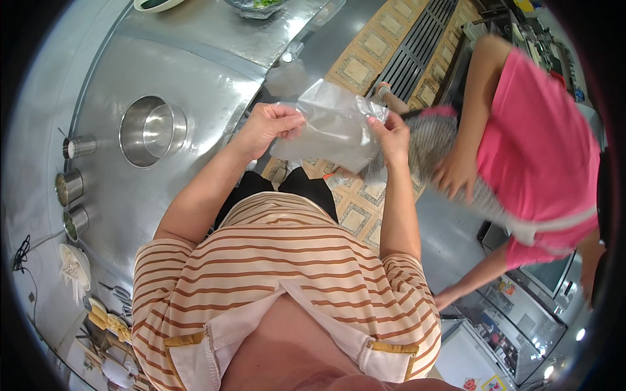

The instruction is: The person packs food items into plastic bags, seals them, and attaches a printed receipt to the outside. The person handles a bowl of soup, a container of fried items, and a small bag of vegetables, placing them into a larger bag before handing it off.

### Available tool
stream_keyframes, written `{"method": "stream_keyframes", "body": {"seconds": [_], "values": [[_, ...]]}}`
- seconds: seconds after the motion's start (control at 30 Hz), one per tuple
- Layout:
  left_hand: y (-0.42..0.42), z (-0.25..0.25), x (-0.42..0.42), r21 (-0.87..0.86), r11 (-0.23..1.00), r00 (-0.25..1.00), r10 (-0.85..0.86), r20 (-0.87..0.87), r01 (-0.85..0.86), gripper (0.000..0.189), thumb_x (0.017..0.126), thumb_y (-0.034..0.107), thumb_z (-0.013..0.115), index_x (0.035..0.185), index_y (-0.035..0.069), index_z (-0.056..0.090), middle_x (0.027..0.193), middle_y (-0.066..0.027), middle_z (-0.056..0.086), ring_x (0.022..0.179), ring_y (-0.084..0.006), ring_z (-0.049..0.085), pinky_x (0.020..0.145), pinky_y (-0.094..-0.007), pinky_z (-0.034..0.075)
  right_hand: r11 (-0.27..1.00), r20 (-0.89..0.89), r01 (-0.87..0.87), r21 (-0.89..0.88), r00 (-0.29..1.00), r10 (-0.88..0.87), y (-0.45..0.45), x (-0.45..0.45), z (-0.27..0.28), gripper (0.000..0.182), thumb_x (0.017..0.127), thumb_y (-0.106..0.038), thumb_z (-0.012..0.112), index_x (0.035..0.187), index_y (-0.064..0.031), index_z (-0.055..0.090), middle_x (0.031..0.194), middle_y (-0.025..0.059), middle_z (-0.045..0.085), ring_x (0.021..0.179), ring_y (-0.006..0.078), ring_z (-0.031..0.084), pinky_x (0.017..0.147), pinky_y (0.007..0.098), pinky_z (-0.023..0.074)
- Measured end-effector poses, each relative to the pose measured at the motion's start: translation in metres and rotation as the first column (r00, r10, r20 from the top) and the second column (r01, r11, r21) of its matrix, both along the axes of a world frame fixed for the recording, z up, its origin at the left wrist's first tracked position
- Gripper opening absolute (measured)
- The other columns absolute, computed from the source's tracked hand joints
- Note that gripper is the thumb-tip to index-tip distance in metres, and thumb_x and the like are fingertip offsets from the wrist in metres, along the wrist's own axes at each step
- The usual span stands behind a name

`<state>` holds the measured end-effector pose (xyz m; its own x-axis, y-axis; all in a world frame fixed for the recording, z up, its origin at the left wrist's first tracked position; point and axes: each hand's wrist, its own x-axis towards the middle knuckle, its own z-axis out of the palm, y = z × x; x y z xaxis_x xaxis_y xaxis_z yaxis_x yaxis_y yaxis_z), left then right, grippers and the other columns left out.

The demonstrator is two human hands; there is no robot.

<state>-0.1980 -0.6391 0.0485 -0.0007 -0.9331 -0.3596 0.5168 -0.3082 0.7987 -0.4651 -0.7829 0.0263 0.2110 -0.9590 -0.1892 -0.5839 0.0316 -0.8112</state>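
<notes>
A clear plastic bag (337,124) is stretched between my two hands in front of my waist, above the tiled floor. My left hand (271,128) pinches one upper corner between thumb and fingers. At the opposite side, my right hand (391,132) grips a crumpled edge of the same bag. Through the thin film the floor shows faintly, and nothing can be made out inside it. To the left of my left hand, an empty stainless steel pot (151,132) sits on the steel counter (210,73).
Several small metal canisters (69,188) line the counter's wall side. A glass bowl with greens (257,6) stands at the far end. Close on my right, a co-worker in a pink shirt (543,146) bends over. A floor drain grate (415,49) runs through the tiles.
</notes>
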Motion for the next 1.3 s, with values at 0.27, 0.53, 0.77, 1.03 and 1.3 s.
{"method": "stream_keyframes", "body": {"seconds": [0.27,0.53,0.77,1.03,1.3], "values": [[0.013,0.024,0.002,0.008,0.998,0.99,0.064,0.124,-0.066,0.01,0.079,0.005,0.067,0.074,0.004,0.058,0.073,-0.0031,0.061,0.064,-0.009,0.056,0.058,-0.0212,0.045,0.872,0.379,-0.369,0.32,0.894,0.24,0.073,0.115,0.063,0.022,0.081,-0.022,0.069,0.08,-0.0004,0.064,0.072,0.0024,0.062,0.066,0.0093,0.055,0.059,0.0239,0.0432],[0.02,-0.012,0.05,-0.006,0.988,0.685,0.109,0.72,-0.152,0.022,0.078,0.001,0.068,0.07,0.008,0.048,0.069,0.0002,0.054,0.061,-0.0103,0.057,0.058,-0.0236,0.048,0.956,0.256,-0.291,-0.033,0.922,0.29,0.072,0.106,0.049,0.021,0.075,-0.016,0.066,0.063,-0.0023,0.057,0.058,0.0071,0.056,0.051,0.0145,0.05,0.051,0.0286,0.0416],[0.0,0.01,0.054,0.163,0.825,0.765,0.564,-0.311,-0.542,0.01,0.086,0.004,0.057,0.089,0.004,0.049,0.075,-0.006,0.056,0.06,-0.0159,0.057,0.059,-0.0285,0.053,0.934,-0.347,-0.131,-0.333,0.938,0.008,0.062,0.036,0.018,0.011,0.068,-0.01,0.061,0.063,-0.0016,0.057,0.063,0.0186,0.058,0.063,0.0304,0.061,0.059,0.0403,0.047],[-0.02,0.027,0.016,-0.201,0.915,0.781,0.404,0.477,-0.35,0.017,0.083,0.013,0.066,0.089,0.007,0.051,0.063,0.0037,0.051,0.054,-0.0023,0.042,0.047,-0.0195,0.03,0.734,-0.159,-0.244,-0.633,0.97,0.186,0.077,0.114,0.091,0.06,0.063,-0.021,0.08,0.114,-0.0012,0.054,0.101,0.018,0.061,0.091,0.0306,0.06,0.085,0.0404,0.0427],[0.015,0.078,0.03,0.002,1.0,0.952,-0.021,0.307,0.021,0.03,0.074,0.011,0.072,0.098,0.005,0.054,0.059,0.0067,0.046,0.051,-0.0017,0.04,0.044,-0.0191,0.027,0.85,0.376,-0.476,-0.227,0.762,0.527,0.068,0.119,0.086,0.011,0.081,-0.008,0.065,0.091,-0.0035,0.066,0.073,0.0042,0.064,0.061,0.0128,0.058,0.057,0.0261,0.0454]]}}
